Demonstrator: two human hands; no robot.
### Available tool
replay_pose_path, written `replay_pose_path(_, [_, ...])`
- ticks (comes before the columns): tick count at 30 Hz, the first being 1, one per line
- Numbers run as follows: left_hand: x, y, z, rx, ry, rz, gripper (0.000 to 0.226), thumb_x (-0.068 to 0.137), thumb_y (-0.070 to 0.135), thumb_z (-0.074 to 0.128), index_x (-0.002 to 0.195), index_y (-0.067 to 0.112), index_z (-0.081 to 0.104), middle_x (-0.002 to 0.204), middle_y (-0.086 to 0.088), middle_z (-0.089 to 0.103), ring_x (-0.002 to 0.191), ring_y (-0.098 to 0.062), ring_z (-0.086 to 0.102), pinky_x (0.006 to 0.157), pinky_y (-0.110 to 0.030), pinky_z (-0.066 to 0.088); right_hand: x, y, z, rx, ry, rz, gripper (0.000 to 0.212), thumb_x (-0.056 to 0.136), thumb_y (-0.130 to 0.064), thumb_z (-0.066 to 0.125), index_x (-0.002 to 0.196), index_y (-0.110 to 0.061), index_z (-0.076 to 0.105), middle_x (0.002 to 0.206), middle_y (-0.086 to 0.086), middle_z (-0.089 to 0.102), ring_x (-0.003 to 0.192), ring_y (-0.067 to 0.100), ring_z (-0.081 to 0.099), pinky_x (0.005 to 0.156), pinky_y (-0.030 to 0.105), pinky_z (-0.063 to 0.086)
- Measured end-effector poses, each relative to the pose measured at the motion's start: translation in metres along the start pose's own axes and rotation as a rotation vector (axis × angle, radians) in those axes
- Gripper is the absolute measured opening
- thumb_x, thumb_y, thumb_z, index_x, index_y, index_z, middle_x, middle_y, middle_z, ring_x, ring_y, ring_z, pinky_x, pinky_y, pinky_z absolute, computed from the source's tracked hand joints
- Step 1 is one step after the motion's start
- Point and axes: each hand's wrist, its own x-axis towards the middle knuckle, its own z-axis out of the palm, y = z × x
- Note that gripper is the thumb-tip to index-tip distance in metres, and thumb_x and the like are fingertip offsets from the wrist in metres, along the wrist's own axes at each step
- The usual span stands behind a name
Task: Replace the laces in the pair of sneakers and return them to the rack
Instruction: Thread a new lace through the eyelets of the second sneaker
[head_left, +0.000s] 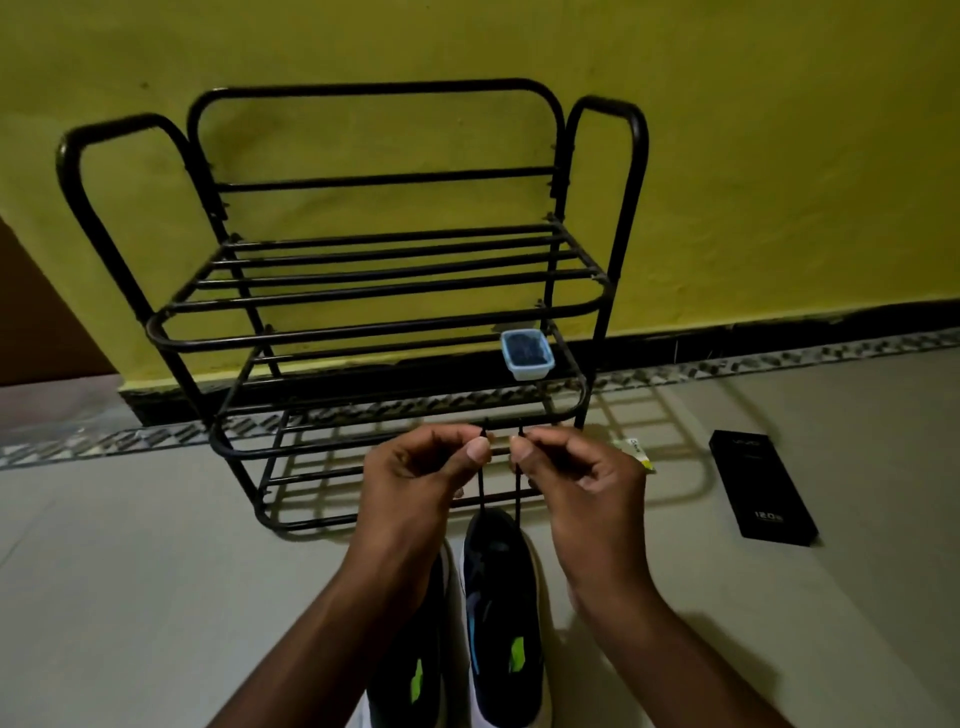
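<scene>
lace ends (482, 488) pinched by left hand (415, 478) and right hand (576, 478) above sneakers (498, 582); black box (761, 488) reads "120".

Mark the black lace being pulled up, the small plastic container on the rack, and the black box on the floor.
black lace (481, 491): head view, left strand, mid-length.
plastic container (530, 372): head view, front wall below the rim.
black box (761, 486): head view, middle of top face.

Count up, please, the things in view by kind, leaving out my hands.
Rack: 1
Sneakers: 2
Lace ends: 2
Tub: 1
Box: 1
Packet: 1
Total: 8
</scene>
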Motion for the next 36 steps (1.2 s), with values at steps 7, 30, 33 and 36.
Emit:
replay_pose_path(7, [0.0,0.002,0.0,-0.007,0.005,0.012,0.008,0.087,0.017,0.074,0.094,0.014,0.077,0.091,0.001,0.077,0.08,-0.001,0.068,0.066,-0.015,0.048,0.002,-0.005,0.004,-0.017,-0.004,0.014,0.017,0.081,-0.008,0.08,0.083,-0.024,0.076,0.084,-0.005,0.077,0.085,0.009,0.072,0.08,0.025,0.058])
replay_pose_path(30, [-0.005,0.004,-0.001,0.04,-0.058,0.028,0.006,0.09,0.012,0.07,0.094,0.009,0.075,0.093,-0.002,0.077,0.088,-0.006,0.071,0.068,-0.013,0.052,0.001,-0.007,0.0,-0.008,-0.057,-0.024,0.014,0.082,-0.007,0.079,0.085,-0.02,0.076,0.083,-0.003,0.077,0.085,0.009,0.073,0.079,0.021,0.057])
replay_pose_path(33, [-0.003,0.0,-0.003,0.062,-0.092,0.027,0.01,0.099,0.013,0.061,0.094,0.009,0.069,0.089,-0.006,0.074,0.089,-0.02,0.071,0.075,-0.027,0.055,0.003,-0.001,-0.002,0.019,-0.05,-0.008,0.008,0.086,-0.004,0.074,0.09,-0.011,0.074,0.081,0.005,0.076,0.079,0.017,0.074,0.077,0.027,0.059])
replay_pose_path(36, [0.001,-0.012,-0.006,0.035,-0.087,-0.053,0.018,0.105,0.011,0.049,0.091,0.009,0.059,0.074,-0.004,0.06,0.067,-0.02,0.058,0.06,-0.029,0.049,0.009,0.015,-0.009,-0.094,-0.085,-0.025,0.009,0.09,-0.007,0.071,0.085,-0.015,0.071,0.072,0.0,0.07,0.063,0.013,0.067,0.062,0.023,0.055])
